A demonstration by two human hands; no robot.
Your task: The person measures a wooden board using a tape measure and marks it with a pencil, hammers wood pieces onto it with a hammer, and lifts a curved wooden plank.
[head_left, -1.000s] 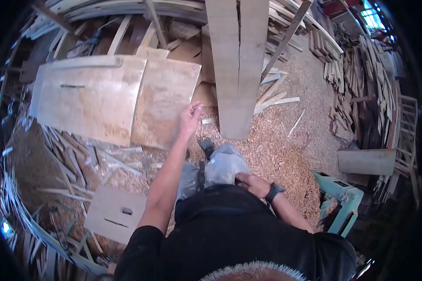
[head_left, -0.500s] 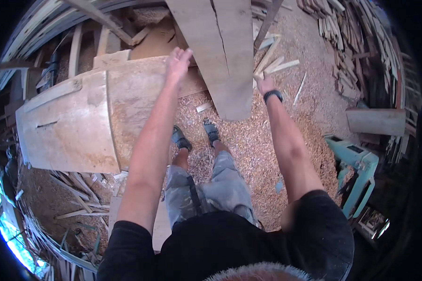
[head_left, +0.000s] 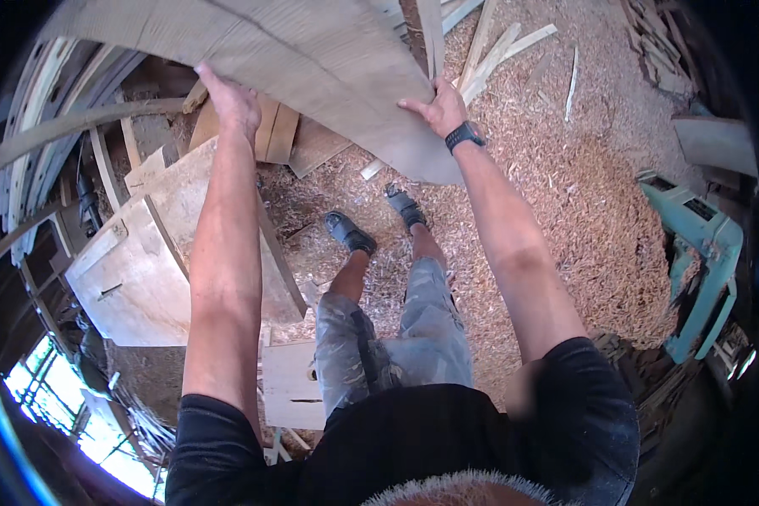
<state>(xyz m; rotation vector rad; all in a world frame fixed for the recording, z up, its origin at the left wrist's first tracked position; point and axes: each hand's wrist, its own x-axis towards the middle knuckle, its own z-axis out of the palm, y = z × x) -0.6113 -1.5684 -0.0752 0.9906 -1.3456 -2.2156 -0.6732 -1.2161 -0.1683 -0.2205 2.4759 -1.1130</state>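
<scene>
A wide, flat wooden board (head_left: 329, 93) with a dark line along its grain spans the top of the view, slanting from upper left down to a near end above my feet. My left hand (head_left: 233, 103) grips its left edge, the fingers mostly hidden under the wood. On the opposite edge, close to the near end, my right hand (head_left: 443, 110) holds it with the thumb lying across the upper face and the fingers out of sight. A dark watch is on my right wrist.
Wood shavings (head_left: 557, 244) cover the floor around my feet. To the left rests a large pale wooden panel (head_left: 135, 287). Thin offcut strips (head_left: 502, 55) lie beyond my right hand. A green machine part (head_left: 704, 223) stands at right, below a stack of scrap wood (head_left: 658, 51).
The board has swung so its far part points up and left. My left hand, apart from it before, has moved left and grips its edge. The whole view has also shifted.
</scene>
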